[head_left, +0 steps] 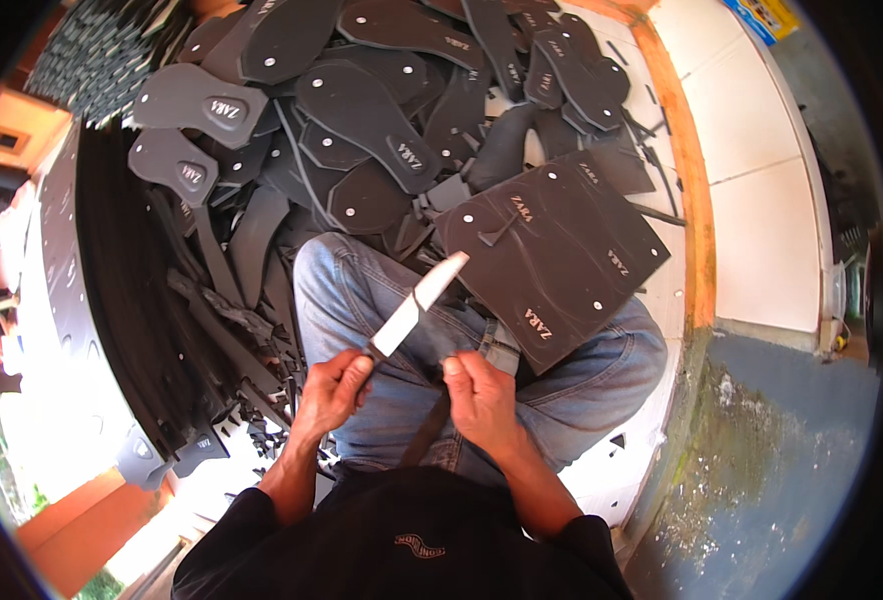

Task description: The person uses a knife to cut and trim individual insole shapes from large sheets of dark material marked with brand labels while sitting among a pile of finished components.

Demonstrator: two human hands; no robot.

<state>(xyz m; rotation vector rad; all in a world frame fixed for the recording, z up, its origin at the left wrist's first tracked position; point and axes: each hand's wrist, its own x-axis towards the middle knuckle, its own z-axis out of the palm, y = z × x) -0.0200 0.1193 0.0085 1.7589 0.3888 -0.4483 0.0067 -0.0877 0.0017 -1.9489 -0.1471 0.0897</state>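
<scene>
My left hand (336,391) is closed round the dark handle of a knife (416,308). Its broad pale blade points up and to the right over my lap, with a dark line across it. My right hand (481,398) is closed in a pinch, thumb on top, around what looks like a dark strip (427,428) that hangs toward my waist; part of it is hidden by the fingers. Across my right leg lies a black foam sheet (561,260) marked with sole outlines and pale printing. A small dark offcut (502,228) rests on the sheet.
A heap of cut black foam soles (356,115) and scraps spreads in front of my crossed legs. Stacked dark sheets (126,290) stand at the left, with piled strips (101,50) beyond. An orange-brown edge (696,200) and a pale tiled ledge (766,210) run along the right.
</scene>
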